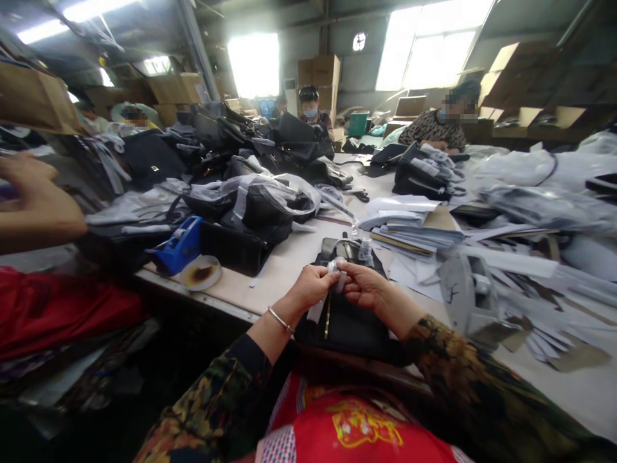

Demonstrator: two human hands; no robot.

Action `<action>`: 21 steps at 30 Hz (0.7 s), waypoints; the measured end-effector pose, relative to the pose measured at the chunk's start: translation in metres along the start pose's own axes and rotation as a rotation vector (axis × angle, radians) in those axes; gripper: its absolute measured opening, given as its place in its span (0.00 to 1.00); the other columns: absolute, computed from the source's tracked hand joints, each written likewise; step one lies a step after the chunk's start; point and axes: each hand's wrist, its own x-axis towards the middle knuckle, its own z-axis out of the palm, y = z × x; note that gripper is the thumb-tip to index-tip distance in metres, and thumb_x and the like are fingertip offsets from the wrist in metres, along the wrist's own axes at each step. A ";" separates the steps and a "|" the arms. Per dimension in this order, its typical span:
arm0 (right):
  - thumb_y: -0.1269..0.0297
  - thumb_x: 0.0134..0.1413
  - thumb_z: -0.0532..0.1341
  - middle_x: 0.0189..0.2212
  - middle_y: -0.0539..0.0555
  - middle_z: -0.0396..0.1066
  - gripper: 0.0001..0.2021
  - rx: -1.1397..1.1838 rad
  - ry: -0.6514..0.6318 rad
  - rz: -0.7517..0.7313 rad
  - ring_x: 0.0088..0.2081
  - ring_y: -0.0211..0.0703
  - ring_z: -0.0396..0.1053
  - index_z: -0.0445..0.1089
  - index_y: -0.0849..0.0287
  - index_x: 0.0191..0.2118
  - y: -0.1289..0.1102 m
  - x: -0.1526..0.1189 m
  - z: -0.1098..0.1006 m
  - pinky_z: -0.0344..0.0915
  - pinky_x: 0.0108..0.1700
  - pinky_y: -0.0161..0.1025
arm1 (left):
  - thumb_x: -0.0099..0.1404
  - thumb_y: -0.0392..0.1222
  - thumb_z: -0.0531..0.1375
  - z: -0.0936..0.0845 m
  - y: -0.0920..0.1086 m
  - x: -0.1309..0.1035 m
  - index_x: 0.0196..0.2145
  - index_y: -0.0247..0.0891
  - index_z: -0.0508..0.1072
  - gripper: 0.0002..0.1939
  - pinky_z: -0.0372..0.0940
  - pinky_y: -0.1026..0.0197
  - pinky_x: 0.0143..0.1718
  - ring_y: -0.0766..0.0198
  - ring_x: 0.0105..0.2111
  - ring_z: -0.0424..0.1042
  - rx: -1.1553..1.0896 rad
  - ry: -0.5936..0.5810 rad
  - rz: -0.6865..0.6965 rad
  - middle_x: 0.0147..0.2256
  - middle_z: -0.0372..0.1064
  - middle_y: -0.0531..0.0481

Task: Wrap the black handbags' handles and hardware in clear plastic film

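Observation:
A black bag (357,325) with a gold zipper lies in front of me at the table edge. Above it, my left hand (313,286) and my right hand (369,286) meet, fingers pinched together. Between them is a whitish, translucent wrapping strip (316,311), which hangs down over the bag from the left fingers. The right fingers close on the same wrapping near the bag's top. More clear plastic wrap (366,251) stands at the bag's upper right. What exactly lies under the fingertips is hidden.
Left of the bag are a blue tape dispenser (178,247) and a round dish (200,273) with brown residue. A grey tape dispenser (465,292) and a paper stack (414,228) stand at right. Black bags (263,212) pile up behind. A co-worker's arm (38,206) reaches in at left.

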 end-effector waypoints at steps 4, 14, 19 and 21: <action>0.67 0.60 0.62 0.15 0.42 0.57 0.10 0.004 0.076 -0.059 0.14 0.28 0.48 0.62 0.58 0.29 0.003 0.004 0.004 0.44 0.14 0.25 | 0.65 0.55 0.58 -0.003 -0.004 -0.002 0.20 0.34 0.72 0.23 0.47 0.63 0.24 0.69 0.21 0.55 0.248 0.016 0.060 0.18 0.58 0.56; 0.67 0.53 0.68 0.14 0.41 0.55 0.12 -0.037 0.212 -0.170 0.14 0.27 0.46 0.62 0.58 0.28 0.012 0.006 -0.005 0.39 0.13 0.26 | 0.59 0.54 0.65 -0.017 -0.020 -0.018 0.23 0.40 0.77 0.15 0.57 0.59 0.30 0.58 0.26 0.69 0.632 0.264 -0.013 0.24 0.72 0.46; 0.68 0.54 0.66 0.14 0.40 0.52 0.13 -0.036 0.200 -0.155 0.14 0.27 0.44 0.59 0.57 0.27 0.016 0.003 -0.008 0.39 0.13 0.26 | 0.52 0.53 0.69 -0.010 -0.027 -0.020 0.17 0.41 0.70 0.18 0.52 0.60 0.26 0.62 0.21 0.63 0.607 0.265 -0.092 0.18 0.64 0.51; 0.68 0.54 0.65 0.14 0.40 0.52 0.13 -0.034 0.190 -0.151 0.14 0.27 0.43 0.59 0.57 0.27 0.017 0.000 -0.010 0.39 0.13 0.26 | 0.53 0.52 0.69 -0.016 -0.029 -0.024 0.18 0.40 0.69 0.18 0.51 0.61 0.26 0.64 0.21 0.62 0.550 0.254 -0.080 0.19 0.65 0.52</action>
